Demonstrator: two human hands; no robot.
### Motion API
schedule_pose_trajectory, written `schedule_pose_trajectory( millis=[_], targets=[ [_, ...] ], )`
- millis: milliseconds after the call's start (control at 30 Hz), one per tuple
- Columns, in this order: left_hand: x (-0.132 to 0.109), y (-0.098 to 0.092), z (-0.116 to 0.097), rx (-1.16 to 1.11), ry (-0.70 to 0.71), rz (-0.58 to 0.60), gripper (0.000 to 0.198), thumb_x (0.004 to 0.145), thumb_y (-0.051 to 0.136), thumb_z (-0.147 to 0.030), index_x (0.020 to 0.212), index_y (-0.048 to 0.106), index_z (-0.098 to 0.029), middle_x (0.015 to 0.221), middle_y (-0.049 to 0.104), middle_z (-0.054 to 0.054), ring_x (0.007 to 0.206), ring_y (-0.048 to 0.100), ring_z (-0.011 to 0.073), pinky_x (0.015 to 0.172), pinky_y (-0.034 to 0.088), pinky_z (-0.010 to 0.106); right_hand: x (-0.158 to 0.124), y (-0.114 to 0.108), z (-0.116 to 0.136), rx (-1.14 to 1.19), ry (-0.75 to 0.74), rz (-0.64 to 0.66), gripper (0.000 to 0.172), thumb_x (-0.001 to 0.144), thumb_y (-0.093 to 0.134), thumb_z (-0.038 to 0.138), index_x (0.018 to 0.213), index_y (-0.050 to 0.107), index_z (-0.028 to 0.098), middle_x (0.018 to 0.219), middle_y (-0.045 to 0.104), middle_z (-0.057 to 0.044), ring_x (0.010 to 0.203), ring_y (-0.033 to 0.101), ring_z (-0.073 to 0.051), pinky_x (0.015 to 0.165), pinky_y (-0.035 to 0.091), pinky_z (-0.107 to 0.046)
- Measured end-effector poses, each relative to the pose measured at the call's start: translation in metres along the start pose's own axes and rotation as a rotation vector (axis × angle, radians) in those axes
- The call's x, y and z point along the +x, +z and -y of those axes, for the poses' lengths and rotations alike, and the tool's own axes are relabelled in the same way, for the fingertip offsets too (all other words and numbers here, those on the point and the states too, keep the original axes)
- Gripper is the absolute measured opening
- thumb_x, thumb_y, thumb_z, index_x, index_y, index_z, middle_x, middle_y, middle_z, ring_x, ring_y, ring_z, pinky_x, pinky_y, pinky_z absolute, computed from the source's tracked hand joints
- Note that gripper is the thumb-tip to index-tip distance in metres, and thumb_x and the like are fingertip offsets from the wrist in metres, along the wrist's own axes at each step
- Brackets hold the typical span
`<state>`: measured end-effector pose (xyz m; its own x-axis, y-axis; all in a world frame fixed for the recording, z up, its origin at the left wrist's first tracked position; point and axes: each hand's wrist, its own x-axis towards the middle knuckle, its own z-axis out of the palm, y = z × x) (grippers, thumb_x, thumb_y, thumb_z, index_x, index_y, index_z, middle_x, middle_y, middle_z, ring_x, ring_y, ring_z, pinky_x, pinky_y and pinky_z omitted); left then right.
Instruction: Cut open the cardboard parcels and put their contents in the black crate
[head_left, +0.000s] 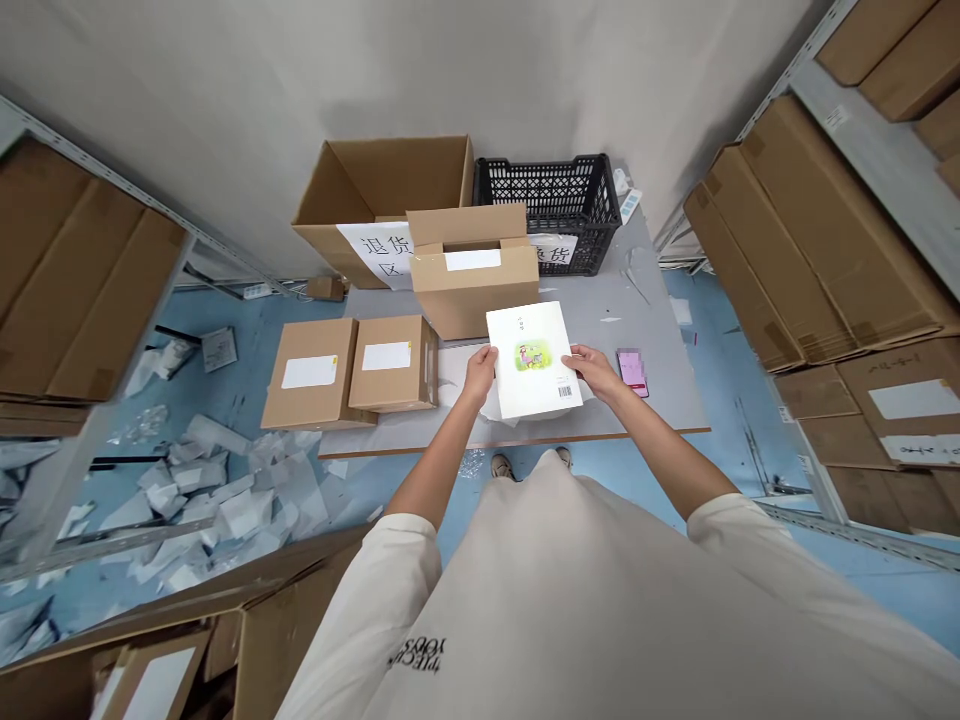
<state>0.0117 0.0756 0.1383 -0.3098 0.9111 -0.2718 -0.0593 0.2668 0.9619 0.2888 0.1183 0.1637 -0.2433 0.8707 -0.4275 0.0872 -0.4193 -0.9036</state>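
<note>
From where I stand, I see the person's left hand [481,372] and right hand [592,368] each pinching one side of a white book [529,350], so the grip on both sides is closed around its edges. The book is held over the near edge of the desk [671,395], its picture and barcode facing up. As far as I can judge, picking it up is done and placing it anywhere is not; it sits in no container at present.

Just beyond the book stands a carton [476,300] with a raised flap and a narrow dark opening; I can't tell what is inside. Behind it are a large open box [330,248] and a black crate [600,240], both wearing paper signs, their floors partly hidden from me. To the left, two labelled boxes [300,345] look closed, so their contents don't show. A big box [292,600] at the lower left contains packages [157,680], some with white labels. A pink phone [632,372] lies near the right hand
</note>
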Motion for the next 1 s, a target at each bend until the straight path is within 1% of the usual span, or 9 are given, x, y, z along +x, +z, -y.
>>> schedule_pose_trajectory(
  millis=[133,167,267,333,533,667,767,867,1000],
  targets=[
    [-0.008,0.005,-0.008,0.206,0.035,-0.133,0.029,0.101,0.073,-0.042,0.12,0.077,-0.021,0.13,0.08,0.013,0.116,0.076,0.0269,0.108,0.061,0.042,-0.004,0.003,0.014,0.001,-0.084,-0.025,0.061,0.071,0.099,0.06,0.112,0.076,0.021,0.102,0.088,-0.01,0.092,0.083,-0.027,0.081,0.067,-0.037],
    [-0.012,0.009,-0.011,0.194,0.036,-0.096,0.032,0.101,0.073,-0.042,0.125,0.077,-0.021,0.133,0.08,0.014,0.118,0.077,0.0275,0.109,0.061,0.043,-0.004,0.006,0.016,-0.031,-0.115,-0.046,0.059,0.072,0.097,0.059,0.112,0.076,0.021,0.101,0.088,-0.009,0.092,0.083,-0.027,0.08,0.066,-0.037],
    [-0.023,0.027,-0.019,-0.026,-0.058,0.191,0.042,0.103,0.075,-0.051,0.131,0.077,-0.02,0.134,0.081,0.017,0.12,0.081,0.03,0.108,0.062,0.047,-0.007,0.018,0.021,-0.166,-0.198,-0.091,0.049,0.082,0.089,0.055,0.115,0.08,0.021,0.098,0.087,-0.007,0.092,0.082,-0.027,0.079,0.065,-0.036],
    [-0.029,0.038,-0.024,-0.158,-0.108,0.26,0.052,0.102,0.078,-0.058,0.135,0.075,-0.019,0.138,0.081,0.018,0.125,0.081,0.0311,0.111,0.061,0.049,-0.011,0.029,0.02,-0.305,-0.268,-0.105,0.042,0.089,0.083,0.05,0.121,0.083,0.022,0.102,0.087,-0.007,0.095,0.08,-0.027,0.086,0.065,-0.038],
    [-0.039,0.05,-0.027,-0.266,-0.073,0.193,0.066,0.091,0.09,-0.066,0.132,0.075,-0.017,0.122,0.086,0.016,0.122,0.082,0.0299,0.115,0.061,0.049,-0.025,0.047,0.004,-0.754,-0.563,-0.055,0.042,0.107,0.068,0.043,0.145,0.082,0.032,0.129,0.086,-0.008,0.117,0.075,-0.033,0.114,0.056,-0.049],
    [-0.037,0.047,-0.022,-0.291,-0.071,0.139,0.055,0.089,0.088,-0.061,0.12,0.075,-0.017,0.111,0.086,0.013,0.112,0.082,0.0278,0.109,0.063,0.048,-0.027,0.051,-0.007,-0.862,-0.664,0.044,0.045,0.111,0.065,0.046,0.15,0.078,0.03,0.141,0.081,-0.013,0.132,0.071,-0.036,0.12,0.051,-0.051],
    [-0.032,0.041,-0.017,-0.291,-0.122,0.044,0.041,0.092,0.081,-0.054,0.11,0.071,-0.019,0.108,0.085,0.01,0.104,0.081,0.0258,0.099,0.065,0.043,-0.023,0.048,-0.01,-0.85,-0.658,0.083,0.042,0.112,0.061,0.045,0.146,0.08,0.03,0.147,0.079,-0.012,0.136,0.07,-0.035,0.122,0.051,-0.051],
    [-0.026,0.03,-0.015,-0.304,-0.135,-0.014,0.035,0.091,0.075,-0.052,0.104,0.068,-0.021,0.104,0.083,0.007,0.099,0.079,0.0245,0.088,0.063,0.037,-0.014,0.035,-0.011,-0.782,-0.596,0.007,0.044,0.109,0.061,0.043,0.144,0.079,0.025,0.15,0.077,-0.014,0.139,0.068,-0.036,0.124,0.05,-0.054],
    [-0.02,0.01,-0.017,-0.329,-0.104,-0.02,0.038,0.084,0.078,-0.054,0.101,0.068,-0.022,0.1,0.082,0.005,0.094,0.076,0.0249,0.077,0.058,0.033,-0.004,0.011,-0.014,-0.602,-0.367,-0.099,0.055,0.098,0.073,0.046,0.146,0.076,0.02,0.148,0.076,-0.018,0.135,0.07,-0.037,0.119,0.055,-0.056]
  ],
)
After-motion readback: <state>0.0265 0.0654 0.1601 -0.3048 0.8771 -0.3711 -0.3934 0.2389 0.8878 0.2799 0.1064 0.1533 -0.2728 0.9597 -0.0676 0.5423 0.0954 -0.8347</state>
